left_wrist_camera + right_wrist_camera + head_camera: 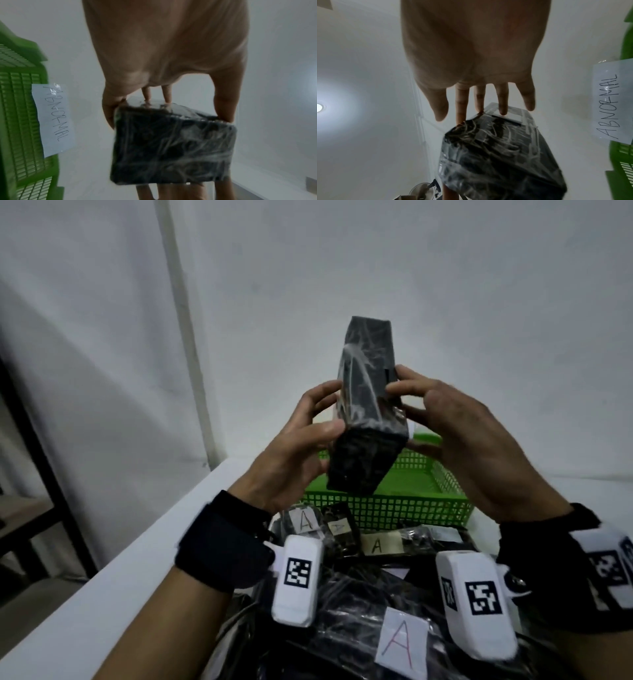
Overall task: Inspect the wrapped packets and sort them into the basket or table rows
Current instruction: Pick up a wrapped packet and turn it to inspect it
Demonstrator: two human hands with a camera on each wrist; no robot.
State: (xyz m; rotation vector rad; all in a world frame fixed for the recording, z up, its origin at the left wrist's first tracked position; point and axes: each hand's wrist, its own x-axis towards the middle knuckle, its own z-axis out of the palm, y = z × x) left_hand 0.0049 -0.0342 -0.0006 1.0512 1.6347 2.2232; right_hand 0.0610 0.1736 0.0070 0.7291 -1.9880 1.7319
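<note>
A black packet [366,405] wrapped in clear film is held upright in the air above the green mesh basket [394,508]. My left hand [334,410] grips its left side, thumb on the near face and fingers [147,93] behind. My right hand [402,386] holds the right edge, thumb in front; its fingertips [502,105] reach the packet's far edge. The crinkled film shows up close on the packet [173,146] [501,159]. No letter label shows on the faces in view.
The basket [17,108] carries a paper label [53,119] reading ABNORMAL. Several wrapped packets with "A" labels [400,642] are piled on the white table [102,594] near me. A black-framed shelf [34,446] stands left, a white wall behind.
</note>
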